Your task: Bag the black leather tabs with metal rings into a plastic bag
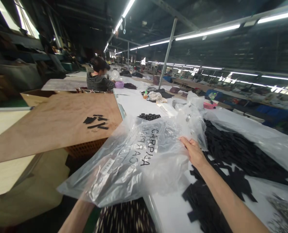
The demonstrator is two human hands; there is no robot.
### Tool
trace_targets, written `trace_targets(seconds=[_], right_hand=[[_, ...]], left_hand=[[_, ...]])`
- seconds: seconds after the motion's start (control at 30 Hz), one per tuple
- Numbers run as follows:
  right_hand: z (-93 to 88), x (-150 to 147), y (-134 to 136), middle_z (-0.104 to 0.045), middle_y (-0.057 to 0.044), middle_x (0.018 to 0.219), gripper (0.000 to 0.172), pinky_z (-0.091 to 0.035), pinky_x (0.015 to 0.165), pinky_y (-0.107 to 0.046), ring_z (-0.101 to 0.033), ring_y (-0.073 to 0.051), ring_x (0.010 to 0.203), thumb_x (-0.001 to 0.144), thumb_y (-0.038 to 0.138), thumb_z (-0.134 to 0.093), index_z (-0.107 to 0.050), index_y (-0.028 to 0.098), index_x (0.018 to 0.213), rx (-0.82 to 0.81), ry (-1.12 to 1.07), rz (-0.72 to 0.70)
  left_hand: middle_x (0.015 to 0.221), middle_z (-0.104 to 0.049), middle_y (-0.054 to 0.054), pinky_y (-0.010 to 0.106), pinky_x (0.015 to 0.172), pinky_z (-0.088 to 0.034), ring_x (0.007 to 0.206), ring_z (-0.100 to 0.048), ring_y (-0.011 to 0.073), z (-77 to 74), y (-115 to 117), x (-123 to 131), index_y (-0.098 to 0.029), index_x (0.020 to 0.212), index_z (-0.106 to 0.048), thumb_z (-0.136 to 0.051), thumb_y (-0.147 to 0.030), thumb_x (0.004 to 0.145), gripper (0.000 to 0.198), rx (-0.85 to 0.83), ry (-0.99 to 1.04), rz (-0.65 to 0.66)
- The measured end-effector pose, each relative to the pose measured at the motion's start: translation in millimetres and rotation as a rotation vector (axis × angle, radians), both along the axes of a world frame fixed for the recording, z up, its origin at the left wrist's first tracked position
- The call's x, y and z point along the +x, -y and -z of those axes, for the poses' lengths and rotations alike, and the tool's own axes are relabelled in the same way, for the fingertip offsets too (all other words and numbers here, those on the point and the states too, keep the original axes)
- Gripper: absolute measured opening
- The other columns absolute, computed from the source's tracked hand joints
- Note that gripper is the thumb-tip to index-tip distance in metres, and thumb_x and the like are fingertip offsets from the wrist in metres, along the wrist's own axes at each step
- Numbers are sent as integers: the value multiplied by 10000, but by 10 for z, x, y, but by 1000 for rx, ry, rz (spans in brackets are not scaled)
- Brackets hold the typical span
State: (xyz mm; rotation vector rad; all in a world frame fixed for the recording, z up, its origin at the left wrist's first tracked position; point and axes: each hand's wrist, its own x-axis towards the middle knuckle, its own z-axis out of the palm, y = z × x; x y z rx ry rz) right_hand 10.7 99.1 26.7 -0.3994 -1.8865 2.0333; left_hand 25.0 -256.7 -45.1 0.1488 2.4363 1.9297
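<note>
A large clear plastic bag [126, 155] with black lettering and a small white label is spread in front of me. My right hand [193, 150] pinches the bag's right side between thumb and fingers. My left hand [96, 176] is under or inside the bag's left part, blurred by the plastic, so its fingers do not show clearly. Right of the bag, many black strips [241, 150] lie heaped on plastic sheeting. More black pieces [204, 207] are scattered on the white table beneath my right forearm.
A brown board [61, 113] at left carries a few black strips [95, 121], with an orange crate [85, 148] below it. Small black items [149, 116] sit beyond the bag. Farther off are a metal post [167, 53], a pink basin [209, 105] and a person in stripes [97, 82].
</note>
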Motion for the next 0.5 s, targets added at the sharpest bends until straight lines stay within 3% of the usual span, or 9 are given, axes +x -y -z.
trace_targets(seconds=[0.13, 0.2, 0.33, 0.4, 0.5], right_hand=[[161, 121, -167, -594, 4, 613, 429, -400, 501, -227, -523, -140, 545, 594, 554, -731, -629, 154, 711, 95, 89, 5], [190, 181, -256, -577, 12, 581, 422, -380, 479, -225, -506, -136, 518, 608, 552, -722, -626, 154, 707, 142, 125, 7], [218, 264, -376, -494, 43, 503, 414, -319, 441, -219, -430, -112, 469, 658, 555, -677, -629, 146, 705, 357, 223, 16], [260, 280, -392, -475, 43, 491, 438, -313, 443, -225, -424, -116, 471, 683, 572, -638, -648, 137, 727, 464, 262, 25], [373, 275, -395, -512, 24, 505, 484, -330, 448, -232, -458, -132, 486, 683, 596, -613, -676, 123, 768, 466, 275, 43]], left_hand=[[1170, -628, 123, 381, 879, -500, 1055, -597, 274, 159, 156, -187, -153, 1181, -571, -357, -548, 879, 541, 682, 288, 25], [1130, -642, 146, 358, 823, -519, 952, -639, 256, 166, 225, -330, -119, 1109, -601, -440, -542, 856, 519, 877, 454, 118], [958, -690, 127, 324, 675, -531, 771, -658, 221, 62, 299, -603, -119, 967, -631, -684, -484, 702, 454, 607, 589, 275], [835, -699, 111, 315, 625, -523, 699, -652, 212, 19, 273, -698, -113, 893, -642, -782, -354, 610, 397, 467, 608, 275], [613, -657, 81, 288, 524, -488, 525, -597, 173, 48, 145, -770, -76, 739, -646, -818, -273, 537, 330, 403, 630, 239]])
